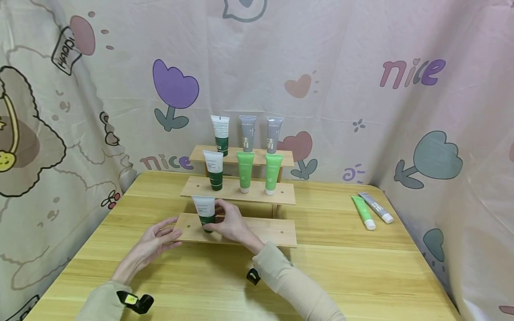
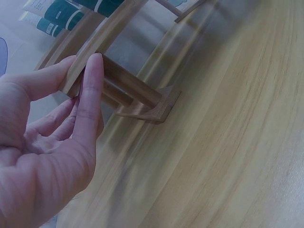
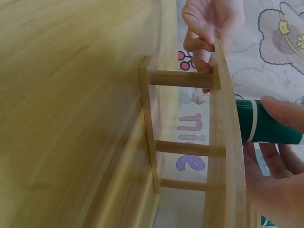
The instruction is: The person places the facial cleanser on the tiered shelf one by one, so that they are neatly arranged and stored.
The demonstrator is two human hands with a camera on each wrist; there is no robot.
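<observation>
My right hand (image 1: 234,224) grips a white and dark green squeeze tube (image 1: 204,206), which stands cap down near the left end of the lowest step of a wooden display rack (image 1: 261,229). In the right wrist view, the thumb and fingers are around the tube's green lower part (image 3: 247,121), right at the board. My left hand (image 1: 158,240) pinches that step's left end. The left wrist view has the thumb on top of the board's edge (image 2: 85,59) and a finger beneath it.
On the middle step stand another white-green tube (image 1: 213,169) and two bright green tubes (image 1: 245,171). A white-green tube (image 1: 221,133) and two grey tubes (image 1: 248,133) occupy the top step. One green tube (image 1: 363,213) and one grey tube (image 1: 376,207) lie at the table's right.
</observation>
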